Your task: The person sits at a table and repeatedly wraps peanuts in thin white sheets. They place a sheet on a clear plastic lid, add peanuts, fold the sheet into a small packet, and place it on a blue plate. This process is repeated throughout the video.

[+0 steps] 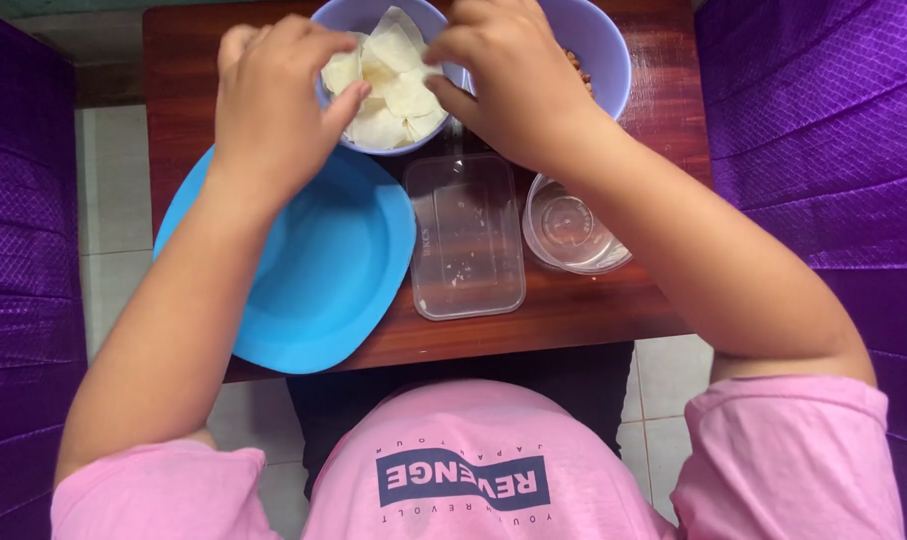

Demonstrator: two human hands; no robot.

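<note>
A lavender bowl (346,14) at the table's far side holds several pale square dough wrappers (392,95). My left hand (274,100) hovers over the bowl's left rim, fingers curled, thumb touching a wrapper's edge. My right hand (509,85) reaches in from the right, its fingertips pinching the edge of a wrapper at the top of the pile. Whether either hand has lifted a wrapper free cannot be told.
A blue plate (334,275) lies near left on the small dark wooden table (574,310). A clear rectangular container (466,238) sits in the middle and a clear round cup (572,228) to its right. A second lavender bowl (599,45) with brownish filling stands far right. Purple cushions flank both sides.
</note>
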